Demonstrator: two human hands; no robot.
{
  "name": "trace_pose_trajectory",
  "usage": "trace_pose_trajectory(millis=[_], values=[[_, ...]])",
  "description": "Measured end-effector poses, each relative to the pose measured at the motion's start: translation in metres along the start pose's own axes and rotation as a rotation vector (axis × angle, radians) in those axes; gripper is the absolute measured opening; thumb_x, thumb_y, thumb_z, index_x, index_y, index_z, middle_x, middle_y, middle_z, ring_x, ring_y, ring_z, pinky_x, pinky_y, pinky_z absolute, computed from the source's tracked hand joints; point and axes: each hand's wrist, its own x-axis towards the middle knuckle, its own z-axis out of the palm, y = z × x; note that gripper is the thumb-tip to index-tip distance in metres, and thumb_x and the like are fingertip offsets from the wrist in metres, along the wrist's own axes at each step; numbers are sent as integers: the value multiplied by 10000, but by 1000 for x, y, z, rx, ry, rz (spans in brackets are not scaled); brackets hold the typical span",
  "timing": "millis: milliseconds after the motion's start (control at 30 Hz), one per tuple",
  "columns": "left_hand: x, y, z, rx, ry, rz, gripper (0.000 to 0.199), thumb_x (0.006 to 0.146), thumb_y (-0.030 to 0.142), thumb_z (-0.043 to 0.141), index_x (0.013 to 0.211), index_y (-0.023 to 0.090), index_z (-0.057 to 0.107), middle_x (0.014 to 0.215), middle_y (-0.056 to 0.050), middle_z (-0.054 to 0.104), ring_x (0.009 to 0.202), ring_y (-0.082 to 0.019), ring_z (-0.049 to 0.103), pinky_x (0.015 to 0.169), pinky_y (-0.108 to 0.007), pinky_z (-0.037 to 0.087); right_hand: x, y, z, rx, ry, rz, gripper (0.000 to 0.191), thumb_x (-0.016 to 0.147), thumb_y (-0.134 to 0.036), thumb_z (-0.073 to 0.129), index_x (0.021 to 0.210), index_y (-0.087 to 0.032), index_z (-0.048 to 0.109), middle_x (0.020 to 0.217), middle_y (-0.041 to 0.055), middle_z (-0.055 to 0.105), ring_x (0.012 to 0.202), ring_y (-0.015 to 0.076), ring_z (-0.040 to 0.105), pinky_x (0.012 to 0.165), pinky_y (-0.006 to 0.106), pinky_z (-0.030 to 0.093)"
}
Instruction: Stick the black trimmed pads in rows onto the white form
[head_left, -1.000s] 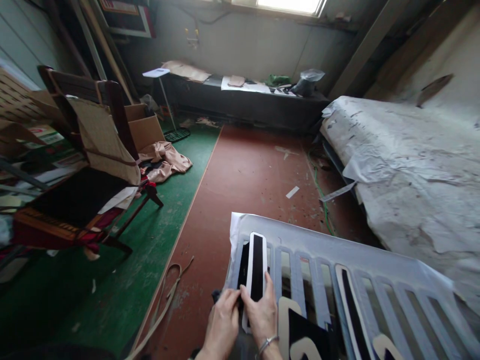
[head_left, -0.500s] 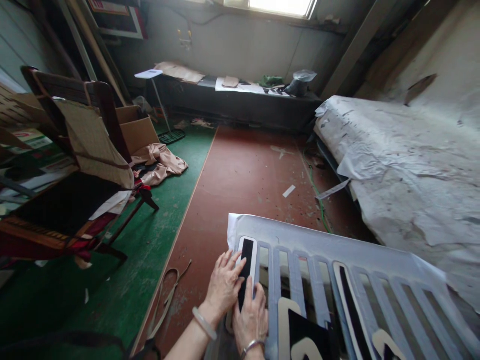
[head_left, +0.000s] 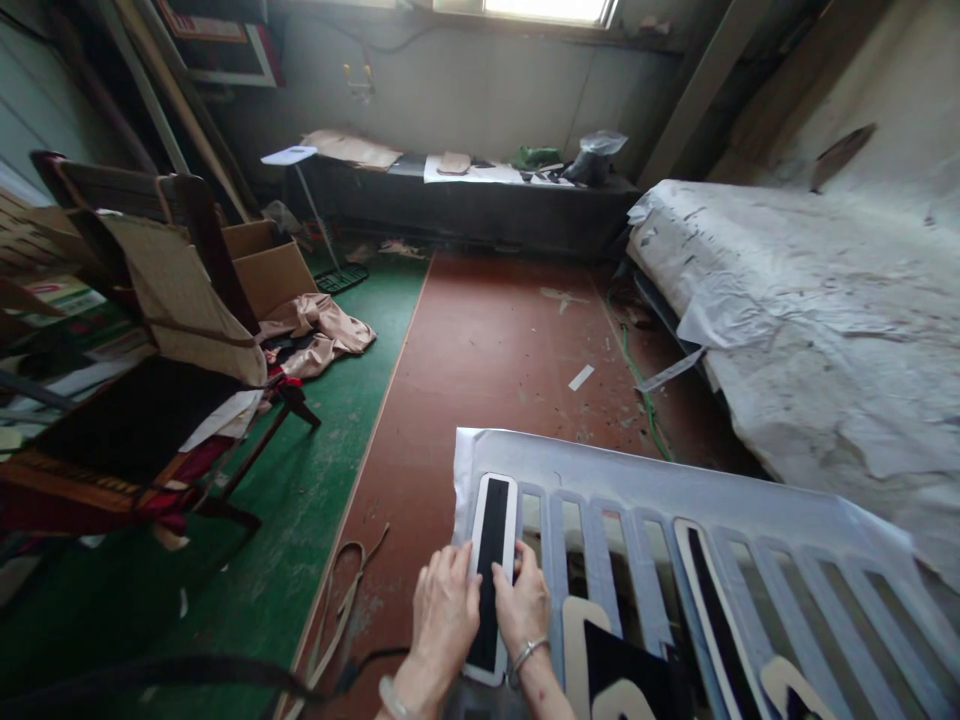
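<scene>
Head view, looking down at near centre. The black-centred strip [head_left: 491, 570], pale-bordered, lies at the left end of the slotted grey panel [head_left: 637, 462], between the two hands. Long axis near to far, far end leaning slightly right; the slots run roughly the same way. Far end stops short of the panel's far rim; near end lies down between the wrists.

Left hand [head_left: 445, 603] along the strip's left edge, right hand [head_left: 520, 598] along its right edge. I make neither hand the nearer: both touch it, about halfway along, nearly level with each other. The strip runs away from the fingers in both directions, its far half uncovered.

Fingers narrow on both hands, thumbs turned inward; the right thumb rests on the black centre. Undersides hidden from me, so I cannot tell whether either hand grips the strip or merely presses it.

Right of the right hand: open slots, then a second strip [head_left: 718, 620], similar, well apart. Nearer, a beige-edged black piece [head_left: 626, 660] on the panel. Left of the panel, a beige strap [head_left: 339, 610] loops on the red-brown floor [head_left: 487, 370].
</scene>
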Motion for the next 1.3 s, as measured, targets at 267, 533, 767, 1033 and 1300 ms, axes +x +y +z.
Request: trace_pose_trajectory(millis=[267, 533, 767, 1033, 1300], values=[[-13, 3, 14, -183, -99, -142, 324, 882, 162, 462, 1187, 184, 568, 1091, -81, 650, 975, -193, 633, 804, -246, 455, 9, 1, -14, 107, -113, 8, 402, 751, -410, 440, 1043, -170, 579, 647, 23, 655, 619, 221, 626, 633, 319, 467], [-11, -6, 12, -244, -49, -78, 348, 822, 118, 508, 1158, 193, 555, 985, -54, 636, 879, -182, 636, 768, -257, 466, 7, -1, -12, 101, -126, -10, 338, 751, -397, 459, 1018, -195, 510, 560, -20, 620, 567, 205, 609, 593, 293, 420], [1, -17, 0, -169, 66, 186, 524, 759, 53, 504, 1258, 214, 504, 1234, -80, 567, 1145, -232, 536, 983, -384, 444, 16, 0, -15, 65, -174, -50, 247, 749, -360, 455, 949, -217, 480, 514, -38, 567, 555, 205, 589, 584, 290, 384], [9, -3, 9, -86, -88, 444, 825, 660, 2, 540, 1420, 241, 329, 1503, -37, 355, 1381, -220, 301, 1132, -438, 325, 15, 2, -16, 110, -157, -51, 294, 744, -427, 440, 935, -208, 482, 492, -60, 505, 490, 182, 527, 528, 281, 381], [16, 0, -6, -36, -221, 422, 769, 684, 87, 600, 1406, 235, 377, 1512, -49, 329, 1388, -226, 290, 1143, -419, 298, 19, 1, -12, 145, -123, -41, 205, 744, -437, 474, 748, -235, 438, 473, -48, 524, 461, 159, 502, 488, 262, 355]])
